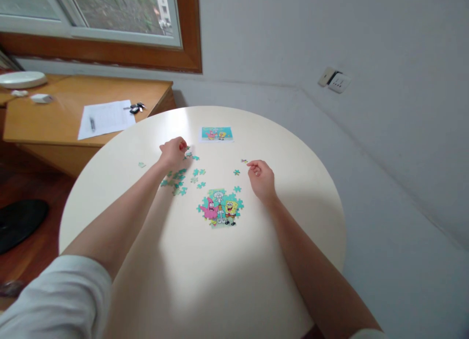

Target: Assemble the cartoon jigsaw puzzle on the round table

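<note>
A partly assembled cartoon jigsaw (221, 207) lies in the middle of the round cream table (205, 280). Several loose teal pieces (181, 177) are scattered to its left and above it. My left hand (173, 152) reaches over those pieces with its fingers curled in a pinch near a piece at the far side. My right hand (261, 179) rests on the table right of the puzzle, fingers bent, its fingertips beside a small loose piece (244, 160). A small reference picture (216, 133) lies at the far side of the table.
A wooden desk (62, 119) stands to the left, bearing a sheet of paper (104, 117), keys (136, 107) and a white plate (22, 78). A window sits above it. A wall socket (335, 80) is on the right wall. A black round base (18, 222) lies on the floor.
</note>
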Available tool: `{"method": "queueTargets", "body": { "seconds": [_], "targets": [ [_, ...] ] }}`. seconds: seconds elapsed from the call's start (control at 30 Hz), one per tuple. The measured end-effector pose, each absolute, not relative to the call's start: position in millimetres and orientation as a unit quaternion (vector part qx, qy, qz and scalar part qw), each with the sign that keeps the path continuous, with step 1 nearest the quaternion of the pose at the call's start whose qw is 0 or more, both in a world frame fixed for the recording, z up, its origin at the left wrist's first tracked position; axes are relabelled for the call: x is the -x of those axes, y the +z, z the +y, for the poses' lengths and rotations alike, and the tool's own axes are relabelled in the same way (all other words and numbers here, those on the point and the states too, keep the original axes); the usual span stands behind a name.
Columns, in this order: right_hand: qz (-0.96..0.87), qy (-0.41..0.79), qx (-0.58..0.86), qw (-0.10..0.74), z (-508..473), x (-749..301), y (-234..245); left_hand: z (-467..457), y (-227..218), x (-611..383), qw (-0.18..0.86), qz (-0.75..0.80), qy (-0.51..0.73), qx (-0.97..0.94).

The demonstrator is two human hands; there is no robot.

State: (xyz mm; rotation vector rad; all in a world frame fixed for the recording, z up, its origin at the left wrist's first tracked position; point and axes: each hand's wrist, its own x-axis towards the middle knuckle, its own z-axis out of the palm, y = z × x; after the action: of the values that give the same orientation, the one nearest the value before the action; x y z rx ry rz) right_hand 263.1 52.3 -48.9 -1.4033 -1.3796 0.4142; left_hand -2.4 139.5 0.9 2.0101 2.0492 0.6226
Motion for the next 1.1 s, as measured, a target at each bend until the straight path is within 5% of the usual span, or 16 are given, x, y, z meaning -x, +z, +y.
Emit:
{"method": "queueTargets", "body": {
  "seconds": [0.33, 0.63, 0.77, 1.1],
  "targets": [
    [-0.744, 0.186, 0.454, 0.453, 28, -236, -24, 63, 11, -41, 0.407, 0.442, 0.229, -0.766],
    [-0.732, 0.317, 0.456, 0.395, 19, -228, -22, 46, 8, -55, 0.498, 0.433, 0.270, -0.701],
    [-0.733, 0.305, 0.470, 0.386, 20, -233, -16, 36, 13, -53, 0.419, 0.470, 0.293, -0.719],
    [-0.710, 0.328, 0.504, 0.366, 25, -244, -16, -39, -4, -63, 0.095, 0.368, 0.131, -0.916]
  ]
}}
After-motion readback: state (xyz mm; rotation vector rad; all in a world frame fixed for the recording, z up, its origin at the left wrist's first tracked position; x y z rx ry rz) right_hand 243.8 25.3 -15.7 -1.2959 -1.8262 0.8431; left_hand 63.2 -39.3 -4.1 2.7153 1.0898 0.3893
